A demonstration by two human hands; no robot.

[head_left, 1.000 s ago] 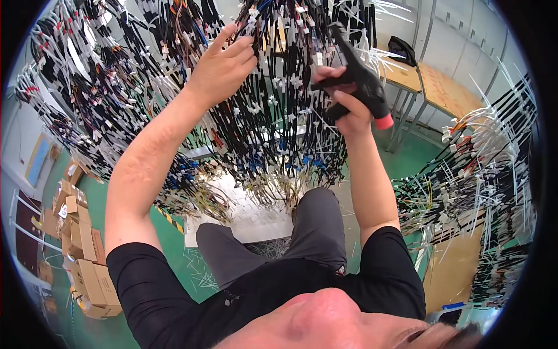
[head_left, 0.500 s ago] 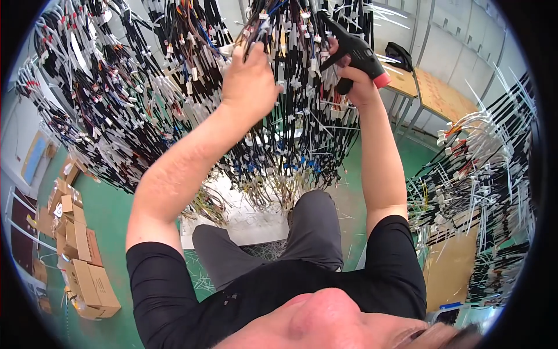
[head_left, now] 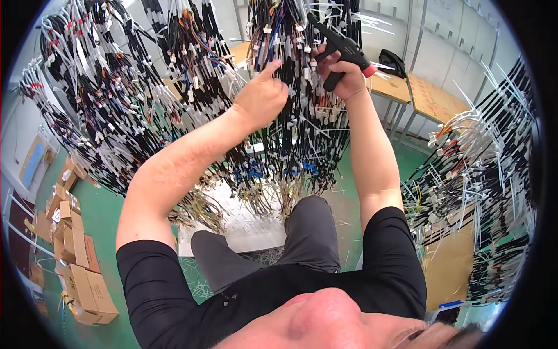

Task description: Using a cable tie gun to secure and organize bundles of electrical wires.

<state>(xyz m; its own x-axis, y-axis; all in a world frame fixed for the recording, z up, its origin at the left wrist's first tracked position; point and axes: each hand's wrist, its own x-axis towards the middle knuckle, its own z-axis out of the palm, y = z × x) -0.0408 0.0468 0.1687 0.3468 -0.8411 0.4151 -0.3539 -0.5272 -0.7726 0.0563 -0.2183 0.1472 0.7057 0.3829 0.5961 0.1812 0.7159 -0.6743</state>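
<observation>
your right hand was clamped on the black tool, up and right of your left hand; the tool's long axis slanted up-left toward the hanging wire bundle. whether your left hand gripped anything could not be told.

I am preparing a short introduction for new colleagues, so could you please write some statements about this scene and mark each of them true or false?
1. The right hand holds a black cable-tie gun with a red end. True.
2. The left hand grips a pair of scissors. False: no tool shows in the left hand.
3. Wire harnesses hang near both hands. True.
4. Cardboard boxes stand on the green floor at the picture's left. True.
5. The wood-topped tables are at the picture's left. False: they are at the right.
</observation>
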